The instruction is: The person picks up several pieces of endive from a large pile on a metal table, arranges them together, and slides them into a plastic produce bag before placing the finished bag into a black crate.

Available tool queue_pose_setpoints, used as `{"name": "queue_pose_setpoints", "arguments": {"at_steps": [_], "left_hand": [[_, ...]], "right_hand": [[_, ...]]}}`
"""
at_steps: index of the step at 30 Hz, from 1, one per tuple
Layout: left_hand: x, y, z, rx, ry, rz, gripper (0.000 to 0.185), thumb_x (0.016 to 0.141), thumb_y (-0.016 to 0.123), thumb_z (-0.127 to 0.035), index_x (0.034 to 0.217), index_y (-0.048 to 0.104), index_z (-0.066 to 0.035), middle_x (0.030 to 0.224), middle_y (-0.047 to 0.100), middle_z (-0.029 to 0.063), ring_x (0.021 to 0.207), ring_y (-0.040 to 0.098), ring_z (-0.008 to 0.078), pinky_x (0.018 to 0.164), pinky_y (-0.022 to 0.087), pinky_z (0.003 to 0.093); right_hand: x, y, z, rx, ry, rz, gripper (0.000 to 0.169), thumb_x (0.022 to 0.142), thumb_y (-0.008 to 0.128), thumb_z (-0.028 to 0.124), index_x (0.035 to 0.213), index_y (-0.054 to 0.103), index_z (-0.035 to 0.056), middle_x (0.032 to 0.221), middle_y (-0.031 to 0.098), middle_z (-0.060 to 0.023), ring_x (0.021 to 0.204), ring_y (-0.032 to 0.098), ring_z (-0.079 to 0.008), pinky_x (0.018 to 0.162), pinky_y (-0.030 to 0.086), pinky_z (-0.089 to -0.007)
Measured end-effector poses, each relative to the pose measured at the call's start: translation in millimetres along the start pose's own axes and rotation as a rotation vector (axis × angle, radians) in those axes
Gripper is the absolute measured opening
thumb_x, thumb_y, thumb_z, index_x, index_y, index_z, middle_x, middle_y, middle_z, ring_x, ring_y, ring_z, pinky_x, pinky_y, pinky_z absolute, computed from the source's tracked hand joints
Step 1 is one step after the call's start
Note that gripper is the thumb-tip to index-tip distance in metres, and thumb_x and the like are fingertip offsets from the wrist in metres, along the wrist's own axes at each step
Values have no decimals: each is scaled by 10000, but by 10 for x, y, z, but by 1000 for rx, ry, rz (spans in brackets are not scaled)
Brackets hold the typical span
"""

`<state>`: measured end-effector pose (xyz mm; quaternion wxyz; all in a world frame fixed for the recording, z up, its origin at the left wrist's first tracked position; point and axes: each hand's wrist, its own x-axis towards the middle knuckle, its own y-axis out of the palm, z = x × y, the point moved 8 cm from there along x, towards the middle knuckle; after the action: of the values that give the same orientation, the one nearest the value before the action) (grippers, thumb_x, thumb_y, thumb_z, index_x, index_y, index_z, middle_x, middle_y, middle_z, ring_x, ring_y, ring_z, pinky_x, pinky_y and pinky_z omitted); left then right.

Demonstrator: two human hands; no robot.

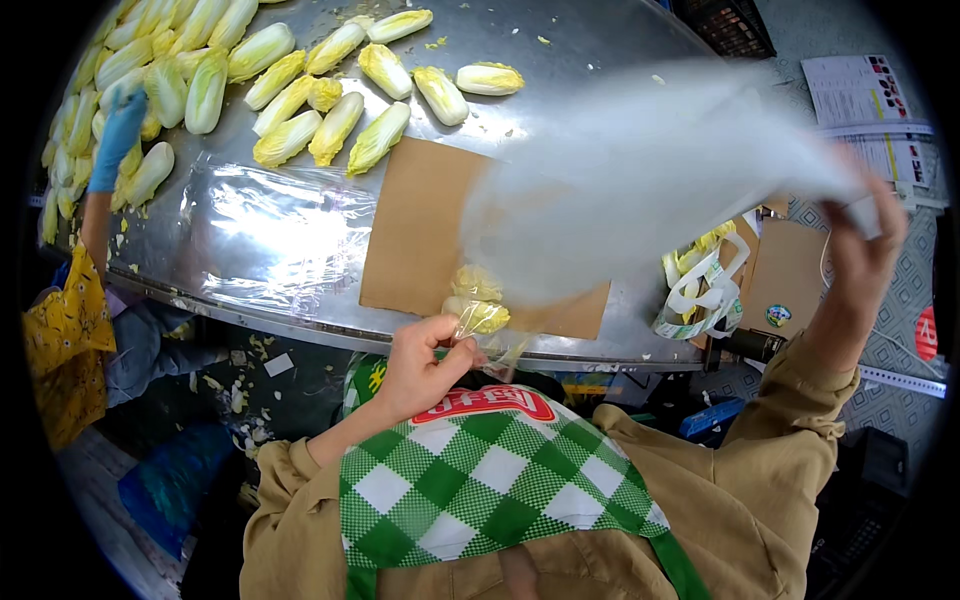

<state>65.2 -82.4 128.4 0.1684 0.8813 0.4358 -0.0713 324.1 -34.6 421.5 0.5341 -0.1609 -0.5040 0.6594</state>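
My left hand [431, 364] pinches the gathered end of a clear plastic bag [480, 319] at the table's near edge; yellow cabbage heads [478, 283] show in and beside it. My right hand [862, 214], raised at the right, grips a corner of a translucent white plastic sheet or bag [637, 165], blurred, that spreads over the table. Beneath it, partly hidden, lies a brown cardboard sheet [412, 225]. Flat clear plastic bags [281, 232] lie left of the cardboard. Several small napa cabbages [379, 139] rest behind.
A co-worker's blue-gloved hand [120, 127] touches the cabbage pile at the far left of the metal table [555, 45]. At right are a looped label strip [705, 300], cardboard [784, 270] and a black crate [724, 26]. Leaf scraps litter the floor.
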Motion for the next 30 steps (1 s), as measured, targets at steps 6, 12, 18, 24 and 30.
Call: {"name": "queue_pose_setpoints", "arguments": {"at_steps": [6,12,18,24,30], "left_hand": [[-6,46,60,-26,-59,13,117,900,496,-8,830,578,37,785,657,89,756,647,145,706,519,277],[33,18,-4,24,-54,-16,136,886,504,-18,774,563,31,740,660,98,724,654,140,683,523,282],[319,-379,-382,-146,12,-150,135,838,480,-13,718,538,8,670,604,85,635,606,157,655,510,288],[286,-348,-886,447,243,-165,133,825,531,-28,696,537,6,633,576,92,578,590,157,544,469,294],[374,163,-418,860,308,-45,113,771,618,-88,707,572,-6,672,603,128,602,607,283,563,466,383]], "right_hand": [[-868,46,-1154,-419,372,-330,573,722,509,-186,1216,624,81,1212,631,-112,1090,604,-176,953,445,-300],[-882,1775,-1112,-9,311,311,681,633,698,-6,1277,512,116,1258,563,-97,1275,439,-332,1050,372,-429],[-63,2049,-778,470,158,287,167,699,741,48,785,599,40,908,642,-65,1049,580,-252,884,467,-363],[-24,1976,-818,311,79,196,155,709,706,-4,751,568,53,813,588,-54,849,586,-247,753,469,-337],[-554,2314,-1036,69,136,284,152,702,696,35,753,554,59,781,546,-71,819,545,-287,696,459,-392]]}}
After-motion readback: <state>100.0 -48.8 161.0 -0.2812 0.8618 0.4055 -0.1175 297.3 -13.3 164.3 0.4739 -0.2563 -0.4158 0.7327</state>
